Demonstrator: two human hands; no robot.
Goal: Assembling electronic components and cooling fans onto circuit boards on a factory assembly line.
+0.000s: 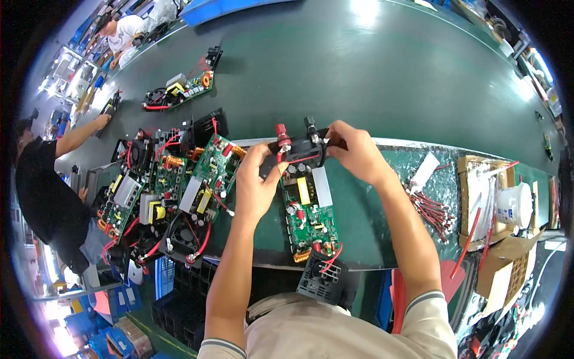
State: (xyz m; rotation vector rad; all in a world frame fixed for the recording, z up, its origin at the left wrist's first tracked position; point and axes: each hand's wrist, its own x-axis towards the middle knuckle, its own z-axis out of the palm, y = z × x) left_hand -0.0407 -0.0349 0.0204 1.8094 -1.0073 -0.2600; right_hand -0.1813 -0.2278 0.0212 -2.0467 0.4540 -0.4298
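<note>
Brown tray (463,185) holds pale sheeting (479,190); both hands (256,190) (360,154) grip a black panel (303,148).

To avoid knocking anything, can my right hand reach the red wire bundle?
Probably yes: the red wire bundle lies in the open beside your right forearm, though your right hand holds the black panel.

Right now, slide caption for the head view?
Left hand and right hand hold a black panel at far end of circuit board.
</note>
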